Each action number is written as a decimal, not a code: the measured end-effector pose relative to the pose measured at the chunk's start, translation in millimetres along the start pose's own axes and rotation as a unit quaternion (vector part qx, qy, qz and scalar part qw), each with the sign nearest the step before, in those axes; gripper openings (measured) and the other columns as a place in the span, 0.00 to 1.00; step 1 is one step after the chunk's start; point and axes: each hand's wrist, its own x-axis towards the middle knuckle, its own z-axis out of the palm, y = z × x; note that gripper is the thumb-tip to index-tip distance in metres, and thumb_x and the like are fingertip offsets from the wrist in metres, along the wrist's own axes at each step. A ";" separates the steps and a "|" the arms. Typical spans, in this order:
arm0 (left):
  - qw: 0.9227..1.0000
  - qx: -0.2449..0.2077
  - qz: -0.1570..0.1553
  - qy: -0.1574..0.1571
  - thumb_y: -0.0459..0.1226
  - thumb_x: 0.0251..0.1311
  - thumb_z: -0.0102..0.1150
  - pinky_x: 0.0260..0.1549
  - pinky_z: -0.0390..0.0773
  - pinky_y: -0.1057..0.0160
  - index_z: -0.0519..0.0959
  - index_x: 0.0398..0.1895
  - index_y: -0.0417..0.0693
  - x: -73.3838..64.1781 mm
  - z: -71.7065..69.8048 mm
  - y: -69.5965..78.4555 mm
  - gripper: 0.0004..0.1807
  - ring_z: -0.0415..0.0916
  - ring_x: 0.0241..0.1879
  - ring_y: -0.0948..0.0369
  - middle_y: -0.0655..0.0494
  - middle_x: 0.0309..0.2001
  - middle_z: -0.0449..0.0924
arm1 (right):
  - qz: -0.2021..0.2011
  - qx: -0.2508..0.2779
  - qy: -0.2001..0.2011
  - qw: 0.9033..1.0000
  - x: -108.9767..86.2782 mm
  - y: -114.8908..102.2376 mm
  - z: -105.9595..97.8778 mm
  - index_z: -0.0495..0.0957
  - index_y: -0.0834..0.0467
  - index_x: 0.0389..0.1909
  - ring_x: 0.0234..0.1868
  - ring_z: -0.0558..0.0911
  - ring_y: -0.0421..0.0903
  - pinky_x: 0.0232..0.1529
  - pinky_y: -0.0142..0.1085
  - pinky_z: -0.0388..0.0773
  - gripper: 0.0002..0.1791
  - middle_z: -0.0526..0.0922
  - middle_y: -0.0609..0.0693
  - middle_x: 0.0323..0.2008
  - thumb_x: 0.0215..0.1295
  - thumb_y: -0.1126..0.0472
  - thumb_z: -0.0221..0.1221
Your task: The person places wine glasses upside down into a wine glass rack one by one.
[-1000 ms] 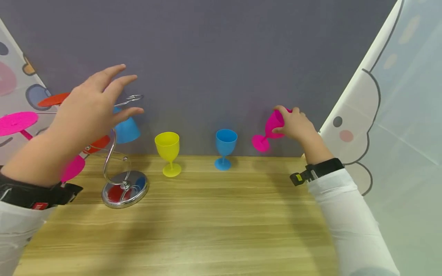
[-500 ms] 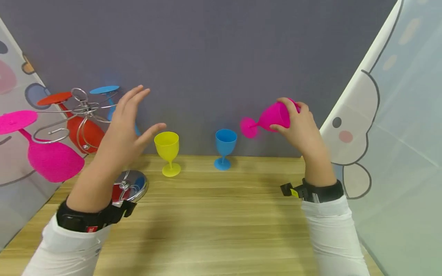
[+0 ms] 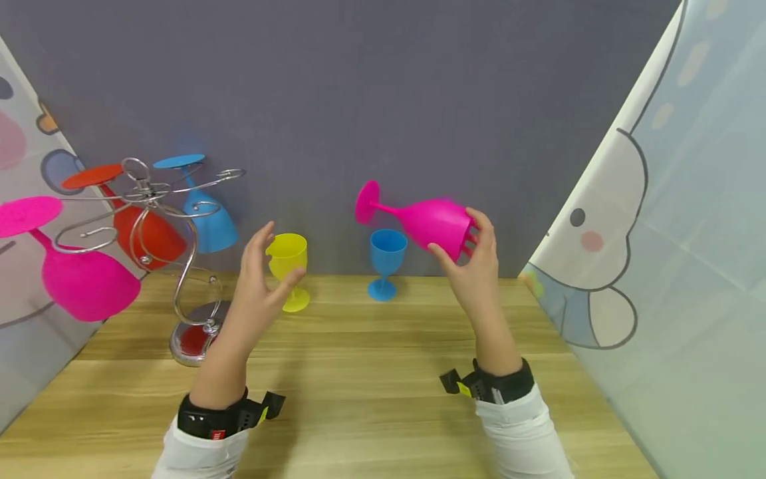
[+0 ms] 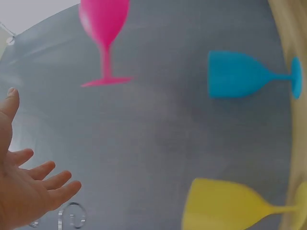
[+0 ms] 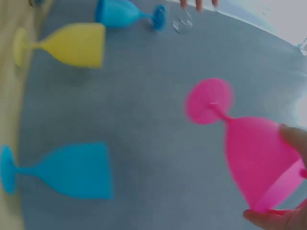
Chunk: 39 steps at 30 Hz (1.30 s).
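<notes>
A pink plastic goblet (image 3: pixel 432 223) lies tilted sideways in the air, its foot pointing left. My right hand (image 3: pixel 477 269) grips its bowl near the rim, thumb on one side and fingers on the other. In the right wrist view the goblet (image 5: pixel 259 158) shows its foot toward the wall. My left hand (image 3: pixel 258 293) is raised with fingers and thumb spread, holding nothing; in the head view it overlaps the yellow goblet (image 3: pixel 290 249). Behind and below the pink goblet's stem, a blue goblet (image 3: pixel 387 251) stands upright on the table.
At left stands a chrome wire rack (image 3: pixel 187 266) on a round base. Upside down on it hang a pink goblet (image 3: pixel 90 283), a red goblet (image 3: pixel 146 233) and a blue goblet (image 3: pixel 209 223). A grey wall panel (image 3: pixel 383 100) rises behind the wooden table (image 3: pixel 371 379).
My right hand has carried the pink goblet leftward, from the right side to above the blue one, tipping it further sideways. My left hand has moved right and down, away from the rack.
</notes>
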 end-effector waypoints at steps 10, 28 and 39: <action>0.995 -0.088 -0.050 -0.016 0.35 0.66 0.57 0.69 0.54 0.39 0.44 0.76 0.40 -23.0 39.2 -16.4 0.42 0.48 0.73 0.43 0.44 0.75 0.45 | 0.048 0.283 0.002 0.958 -46.7 11.8 52.8 0.48 0.51 0.71 0.61 0.71 0.53 0.53 0.30 0.79 0.40 0.65 0.56 0.64 0.64 0.64 0.60; 0.985 -0.152 -0.054 -0.062 0.33 0.62 0.61 0.68 0.56 0.38 0.43 0.76 0.43 -28.3 69.7 -18.6 0.46 0.51 0.72 0.43 0.44 0.74 0.48 | 0.158 0.414 -0.118 0.888 -85.1 6.7 98.9 0.45 0.51 0.73 0.62 0.71 0.52 0.56 0.36 0.78 0.38 0.62 0.61 0.66 0.69 0.58 0.56; 0.976 -0.174 -0.108 -0.071 0.32 0.57 0.65 0.59 0.71 0.40 0.41 0.76 0.49 -31.1 76.3 -13.6 0.51 0.57 0.70 0.43 0.47 0.73 0.52 | 0.215 0.516 -0.193 0.806 -94.5 3.4 106.5 0.46 0.51 0.72 0.62 0.69 0.49 0.54 0.36 0.79 0.33 0.56 0.54 0.67 0.73 0.54 0.50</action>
